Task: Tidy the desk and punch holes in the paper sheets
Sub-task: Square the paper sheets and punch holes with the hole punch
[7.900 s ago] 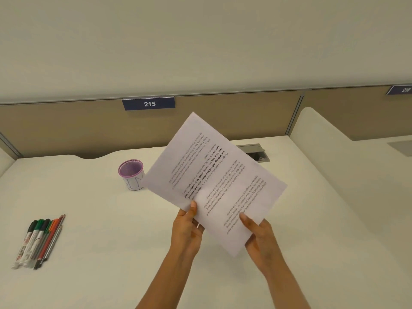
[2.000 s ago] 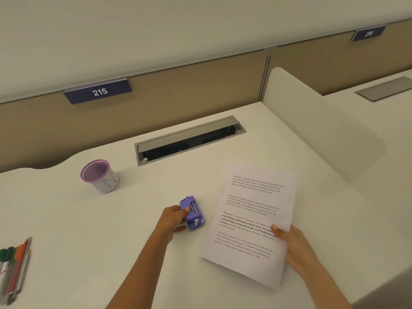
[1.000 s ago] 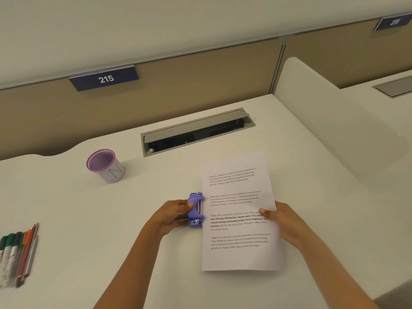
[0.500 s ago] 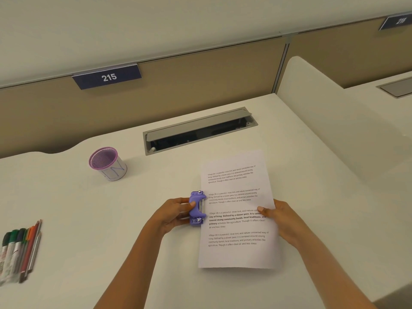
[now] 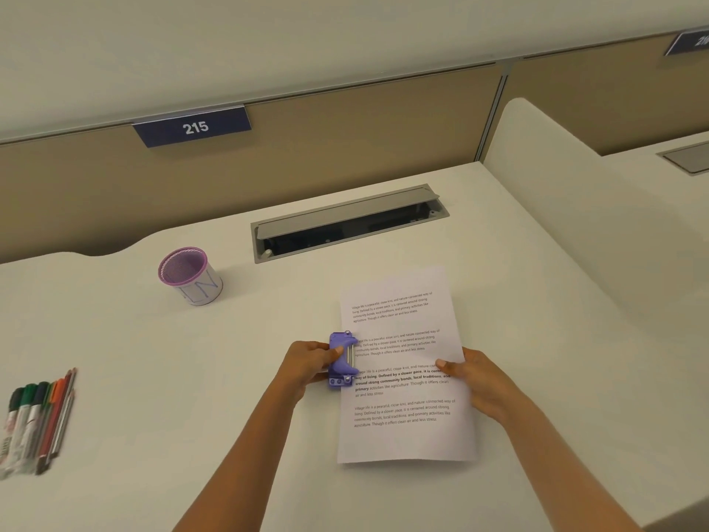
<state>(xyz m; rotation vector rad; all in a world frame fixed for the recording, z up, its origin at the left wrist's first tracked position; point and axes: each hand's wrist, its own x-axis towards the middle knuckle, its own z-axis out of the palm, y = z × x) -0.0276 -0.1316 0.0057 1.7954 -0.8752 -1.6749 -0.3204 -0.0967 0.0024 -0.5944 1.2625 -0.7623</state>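
The left hand wraps the purple hole punch, fingers curled against its near-left side, steadying it on the tabletop so it cannot slide as paper is fed in. The printed paper sheets lie flat to the right of the punch, their left edge tucked into its slot about midway along the long side, which is probably meant to centre the holes. How many sheets are in the stack cannot be told. The right hand rests on the sheets' right edge, thumb on top and the other fingers pinching from beneath, likely pushing the stack leftward and keeping it square. The lever looks unpressed, so punching seems not yet done. Far left, a purple-rimmed pen cup stands empty-looking, well apart from the markers and pencils lying loose at the left edge, so the tidying appears unfinished.
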